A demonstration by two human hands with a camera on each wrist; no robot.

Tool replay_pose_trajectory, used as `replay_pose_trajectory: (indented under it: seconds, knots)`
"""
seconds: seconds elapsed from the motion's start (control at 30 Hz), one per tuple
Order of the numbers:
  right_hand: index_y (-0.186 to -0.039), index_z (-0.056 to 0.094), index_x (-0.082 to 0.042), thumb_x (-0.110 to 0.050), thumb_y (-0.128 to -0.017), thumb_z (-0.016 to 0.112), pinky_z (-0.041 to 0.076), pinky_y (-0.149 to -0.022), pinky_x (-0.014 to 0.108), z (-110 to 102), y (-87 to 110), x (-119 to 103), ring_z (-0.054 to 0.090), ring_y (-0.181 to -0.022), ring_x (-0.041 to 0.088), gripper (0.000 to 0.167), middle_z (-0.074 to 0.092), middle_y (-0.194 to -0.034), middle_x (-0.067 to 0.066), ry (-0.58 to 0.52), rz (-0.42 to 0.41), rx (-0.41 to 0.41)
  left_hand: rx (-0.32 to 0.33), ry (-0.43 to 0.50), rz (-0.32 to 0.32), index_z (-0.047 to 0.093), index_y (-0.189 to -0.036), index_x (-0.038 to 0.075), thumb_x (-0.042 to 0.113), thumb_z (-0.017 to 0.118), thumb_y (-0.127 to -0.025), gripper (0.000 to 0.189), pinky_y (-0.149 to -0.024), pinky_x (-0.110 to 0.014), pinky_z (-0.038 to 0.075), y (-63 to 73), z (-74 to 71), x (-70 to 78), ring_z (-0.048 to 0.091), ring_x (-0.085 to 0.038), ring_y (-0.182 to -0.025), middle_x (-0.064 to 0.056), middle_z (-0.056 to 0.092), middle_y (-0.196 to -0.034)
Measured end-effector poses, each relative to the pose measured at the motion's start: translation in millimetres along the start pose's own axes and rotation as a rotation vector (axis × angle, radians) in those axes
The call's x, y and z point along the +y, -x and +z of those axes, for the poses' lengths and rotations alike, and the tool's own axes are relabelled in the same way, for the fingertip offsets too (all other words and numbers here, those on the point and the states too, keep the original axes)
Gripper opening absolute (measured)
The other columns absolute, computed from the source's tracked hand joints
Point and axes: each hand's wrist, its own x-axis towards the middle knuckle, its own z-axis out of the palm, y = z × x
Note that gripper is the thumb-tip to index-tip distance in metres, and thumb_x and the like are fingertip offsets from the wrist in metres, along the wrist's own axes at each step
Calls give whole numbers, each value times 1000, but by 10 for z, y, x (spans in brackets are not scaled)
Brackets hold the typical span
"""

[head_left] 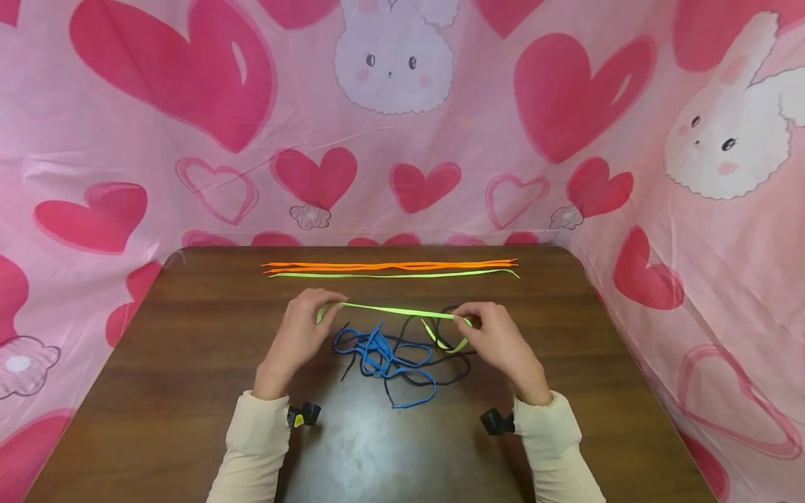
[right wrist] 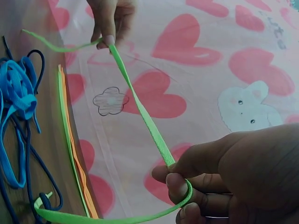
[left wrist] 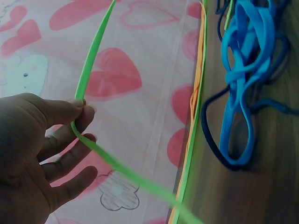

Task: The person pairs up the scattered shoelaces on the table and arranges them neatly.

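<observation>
A flat, woven neon-green shoelace [head_left: 396, 310] stretches between both hands above the wood-grain table [head_left: 170, 363]. The left hand [head_left: 300, 332] pinches it between thumb and forefinger, its other fingers loosely bent; the right hand [head_left: 501, 337] pinches it too, thumb against curled fingers, the spare length looping down in a soft curve. Just below lies a tangle: a broad blue lace [head_left: 376, 347] in floppy loops over a thinner dark cord [left wrist: 268, 102]. Beyond, a second green lace [head_left: 402, 276] runs straight beside slim orange laces [head_left: 352, 267], near the pink heart-print cloth [head_left: 383, 143].
</observation>
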Motion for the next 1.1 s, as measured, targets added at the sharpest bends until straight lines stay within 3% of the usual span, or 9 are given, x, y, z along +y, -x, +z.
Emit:
replay_pose_trajectory:
  seconds: [0.23,0.6,1.1]
  knots:
    - [-100,77,-7,-13,-96,69,40,-57,28,-83,-20,97,49,-65,18,11,67,-78,1,9,23,20,9,-33,-26,74,-115,2,2,70,-94,21,-99,-57,49,35,-69,-126,62,-37,-114,-17,74,-113]
    - [-98,79,-5,-14,-95,71,39,-57,27,-179,-30,326,51,-66,22,12,70,-79,6,23,37,41,20,-92,-47,74,-113,-1,-3,68,-94,20,-97,-61,47,89,-252,-378,61,-40,-108,-20,73,-108]
    - [-96,79,-5,-14,-95,72,42,-57,28,-359,-8,520,52,-63,16,12,66,-74,2,59,71,73,38,-142,-75,73,-117,-1,-6,67,-93,25,-93,-65,48,130,-465,-585,63,-45,-107,-24,72,-110]
